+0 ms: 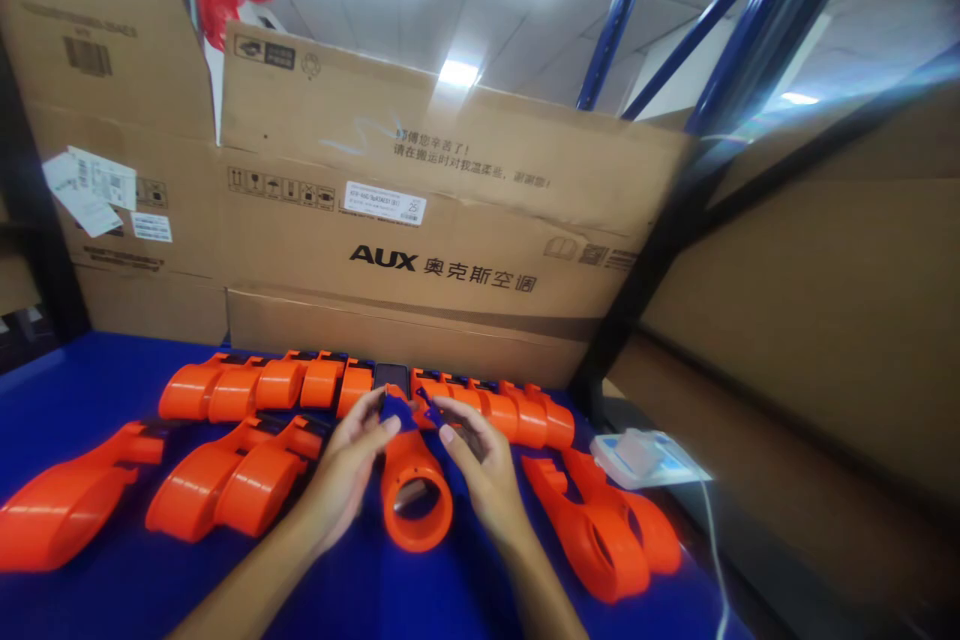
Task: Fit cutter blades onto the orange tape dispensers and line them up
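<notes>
In the middle, just above the blue table, an orange plastic ring-shaped part (414,455) points its round opening at me. My left hand (349,465) is closed around its upper, narrower end, where dark blue pieces show. My right hand (484,465) pinches a small dark blue piece (430,410) against that end, fingers curled. The exact contact between the pieces is small and partly hidden by my fingers. Both thumbs face each other across the part.
Similar orange parts (259,485) lie on the blue tabletop (330,585) to the left, more (611,545) to the right, and a row along the back. Behind my hands lies a dark phone-like object (391,378). A white box with a cable (649,460) sits right; cardboard (450,240) walls the back.
</notes>
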Tool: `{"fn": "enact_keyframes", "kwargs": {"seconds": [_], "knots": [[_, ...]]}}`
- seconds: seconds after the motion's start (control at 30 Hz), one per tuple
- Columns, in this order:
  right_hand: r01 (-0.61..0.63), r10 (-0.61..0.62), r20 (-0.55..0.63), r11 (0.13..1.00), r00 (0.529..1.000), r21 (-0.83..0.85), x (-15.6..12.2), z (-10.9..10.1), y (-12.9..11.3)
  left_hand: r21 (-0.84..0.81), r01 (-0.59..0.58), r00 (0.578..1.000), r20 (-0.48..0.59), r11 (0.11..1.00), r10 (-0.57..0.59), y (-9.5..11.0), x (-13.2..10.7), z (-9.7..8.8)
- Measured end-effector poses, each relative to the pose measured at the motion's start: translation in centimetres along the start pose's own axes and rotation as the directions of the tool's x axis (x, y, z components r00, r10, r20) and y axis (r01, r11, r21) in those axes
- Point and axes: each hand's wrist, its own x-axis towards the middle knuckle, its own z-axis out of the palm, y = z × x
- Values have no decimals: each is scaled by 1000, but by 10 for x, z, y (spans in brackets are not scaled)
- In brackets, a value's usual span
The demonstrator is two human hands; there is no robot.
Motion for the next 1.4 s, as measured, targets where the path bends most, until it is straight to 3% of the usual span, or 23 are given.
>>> {"fn": "enact_keyframes", "kwargs": {"seconds": [0.2,0.47,0.87,1.0,1.1,1.2,1.3,1.4], "knots": [[75,-74,33,996,997,-43,-1,-8,-2,88,-23,999,-20,996,25,2,-3,3],[68,-64,63,995,996,-71,1,-7,-5,114,-24,1000,-14,993,26,6,-3,5],[18,-11,127,999,992,-50,-1,-7,-7,75,-44,999,16,996,43,7,-5,2],[64,-41,145,985,989,-158,-5,-5,-10,40,-43,998,51,998,41,7,-5,0],[205,-173,119,908,978,-366,-8,-5,-9,82,-57,997,56,995,53,6,-6,-2],[352,-330,146,742,933,-571,-8,-6,-4,206,-104,995,29,973,100,4,-5,-4],[447,-412,223,604,884,-660,-6,-9,1,322,-156,985,-19,934,172,3,-2,-6],[493,-449,264,534,854,-687,-4,-12,4,390,-194,974,-32,900,224,4,0,-7]]}}
